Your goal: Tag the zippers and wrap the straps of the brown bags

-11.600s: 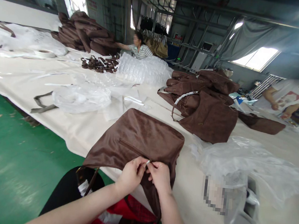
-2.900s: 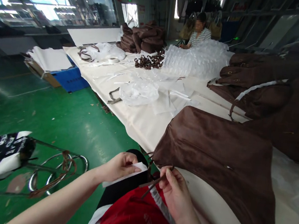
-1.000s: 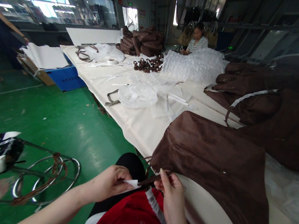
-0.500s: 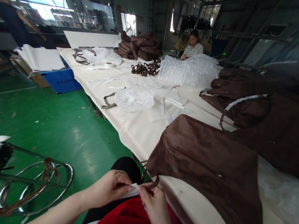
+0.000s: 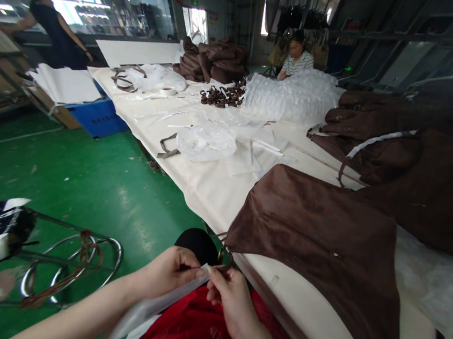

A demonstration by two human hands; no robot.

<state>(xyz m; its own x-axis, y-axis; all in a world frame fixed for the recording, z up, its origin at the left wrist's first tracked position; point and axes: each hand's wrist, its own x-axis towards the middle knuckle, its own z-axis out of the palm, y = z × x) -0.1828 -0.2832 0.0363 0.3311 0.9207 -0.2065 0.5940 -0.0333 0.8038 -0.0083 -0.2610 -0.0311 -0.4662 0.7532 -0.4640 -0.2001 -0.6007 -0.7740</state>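
Both my hands meet above my lap at the table's near edge. My left hand (image 5: 177, 273) is closed, pinching a strip of thin white wrapping (image 5: 156, 298) that trails down toward my lap. The fingers of my right hand (image 5: 230, 288) pinch the upper end of the same strip, close to a brown strap (image 5: 223, 267). That strap runs to the corner of a dark brown bag (image 5: 317, 233), which lies flat on the table with a zipper across it. How the strip sits around the strap is hidden by my fingers.
A cream-covered table (image 5: 208, 189) carries clear plastic bags (image 5: 207, 143), a heap of white wrapping (image 5: 293, 98), brown straps (image 5: 222, 94) and more brown bags (image 5: 377, 153). A metal-framed stool (image 5: 74, 267) stands at left, with a blue crate (image 5: 100, 119) beyond. Two people are further back.
The white strip now trails visibly from my left hand down across my lap. My hands stay pinched together. The person at far left has come further into view.
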